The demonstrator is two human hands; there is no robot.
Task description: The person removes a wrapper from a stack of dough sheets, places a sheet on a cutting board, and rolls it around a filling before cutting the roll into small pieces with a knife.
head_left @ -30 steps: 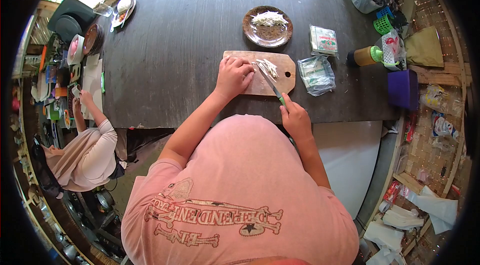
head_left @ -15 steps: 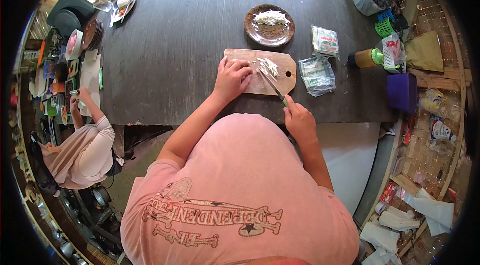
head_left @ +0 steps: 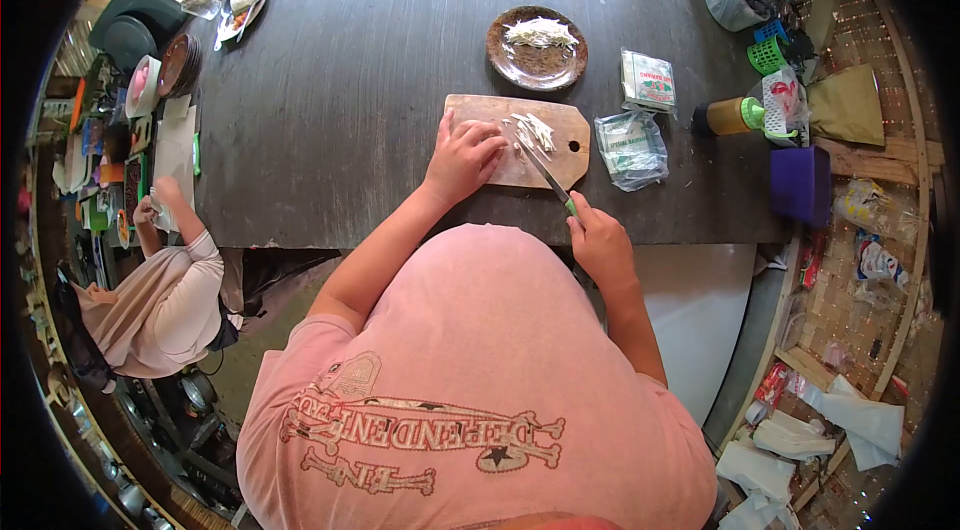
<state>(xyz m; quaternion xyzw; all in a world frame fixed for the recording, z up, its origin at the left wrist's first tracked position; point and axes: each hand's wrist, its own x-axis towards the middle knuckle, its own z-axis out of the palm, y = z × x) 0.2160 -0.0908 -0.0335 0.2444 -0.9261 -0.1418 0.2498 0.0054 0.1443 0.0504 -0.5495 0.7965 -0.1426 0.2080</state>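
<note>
Seemed mid-slicing. Clasped the knife (head_left: 543, 170) by its green handle in the right hand (head_left: 600, 242), fist closed, with the blade angled away toward the left hand (head_left: 462, 158). Pressed that hand, fingers curled, onto the cutting board (head_left: 478, 111); could not tell what lay beneath. Had cut white strips (head_left: 532, 131) just beyond the blade tip. Called next, probably, for a downward stroke clear of the knuckles.

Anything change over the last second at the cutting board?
Hardly anything. The right hand still grips the green-handled knife, blade across the cutting board beside the white strips; the left hand stays pressed on the board. Nothing taken or let go. The plate and packets did not move.
</note>
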